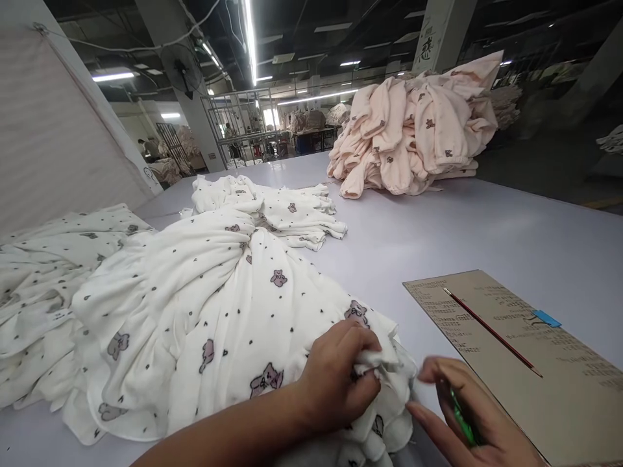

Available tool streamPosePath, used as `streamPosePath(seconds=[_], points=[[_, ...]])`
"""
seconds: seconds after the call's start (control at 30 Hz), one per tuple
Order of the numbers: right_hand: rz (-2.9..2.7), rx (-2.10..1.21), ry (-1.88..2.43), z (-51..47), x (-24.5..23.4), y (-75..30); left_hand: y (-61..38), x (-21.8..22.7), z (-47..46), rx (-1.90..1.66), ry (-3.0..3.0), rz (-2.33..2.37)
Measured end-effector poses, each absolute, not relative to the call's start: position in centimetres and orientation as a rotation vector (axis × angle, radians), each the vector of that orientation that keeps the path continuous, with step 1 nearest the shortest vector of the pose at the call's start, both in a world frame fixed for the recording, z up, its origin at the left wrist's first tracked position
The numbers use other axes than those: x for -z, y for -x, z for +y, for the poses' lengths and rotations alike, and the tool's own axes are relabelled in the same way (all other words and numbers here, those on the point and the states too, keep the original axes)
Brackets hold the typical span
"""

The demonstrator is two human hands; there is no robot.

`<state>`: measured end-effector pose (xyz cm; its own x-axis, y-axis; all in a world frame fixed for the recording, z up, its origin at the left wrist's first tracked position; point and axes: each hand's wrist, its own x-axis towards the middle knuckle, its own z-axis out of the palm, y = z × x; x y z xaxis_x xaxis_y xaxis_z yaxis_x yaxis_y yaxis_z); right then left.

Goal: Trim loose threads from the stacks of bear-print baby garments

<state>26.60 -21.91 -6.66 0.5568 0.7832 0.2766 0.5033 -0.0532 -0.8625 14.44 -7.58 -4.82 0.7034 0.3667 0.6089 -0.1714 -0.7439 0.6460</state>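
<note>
My left hand (341, 373) is closed on the edge of a white garment (233, 311) printed with purple-grey bears and small dark marks. The fabric between its fingers is bunched up. To the right, my right hand (467, 415) has thumb and forefinger apart near the garment's right edge. A small green object (461, 418) is tucked in its palm; most of it is hidden, so its kind does not show. The garment spreads over the table, gathered into folds at its middle. Beyond that gather lie several layered white pieces (296, 214) in the same print.
More white printed fabric (34, 292) lies at the left. A heap of pink bear-print garments (413, 136) rests on the far part of the table (535, 227). On the right, a cardboard sheet with writing (549, 376) carries a red pencil (491, 332) and blue tape (546, 318).
</note>
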Motion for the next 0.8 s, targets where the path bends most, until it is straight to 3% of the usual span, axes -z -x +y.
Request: streamPosePath(seconds=[0.2,0.33,0.43,0.8], points=[[-0.944,-0.509,1.621,-17.9,6.3,-26.4,-14.3,3.7,-6.5,-0.571,-1.666,0.459],[-0.822,-0.366,1.656,-17.8,6.1,-26.0,-14.4,3.9,-5.8,-0.465,-1.39,0.524],[-0.857,-0.283,1.702,-18.6,5.8,-25.1,-14.4,4.0,-6.0,-0.443,-1.35,0.534],[-0.865,-0.522,1.614,-18.4,5.3,-25.1,-13.9,3.9,-6.5,-0.391,-1.441,0.477]])
